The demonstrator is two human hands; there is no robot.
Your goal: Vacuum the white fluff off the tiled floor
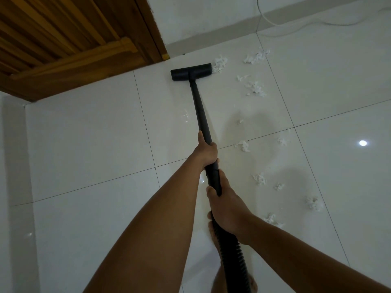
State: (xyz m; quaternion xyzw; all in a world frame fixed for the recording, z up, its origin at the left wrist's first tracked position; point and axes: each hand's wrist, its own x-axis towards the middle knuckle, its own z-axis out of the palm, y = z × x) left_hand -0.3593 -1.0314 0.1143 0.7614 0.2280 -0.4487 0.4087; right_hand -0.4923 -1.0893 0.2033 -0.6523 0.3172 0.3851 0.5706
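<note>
Fluff [255, 88]: scattered clumps down the right half of the frame, on the tiled floor [84, 134], nearest clump touching the head's right end.
Vacuum head [191, 71]: upper centre, near the door [63, 39].
Wand [201, 115]: runs straight up-frame from the hands.
Left hand [206, 152]: clenched on the wand, nearer the head.
Right hand [226, 208]: grasping lower, by the hose [230, 248].
Next move: likely a sweep rightward.

Both hands [208, 152] grasp wand [201, 115]; nozzle [191, 71] beside fluff [220, 64].
</note>
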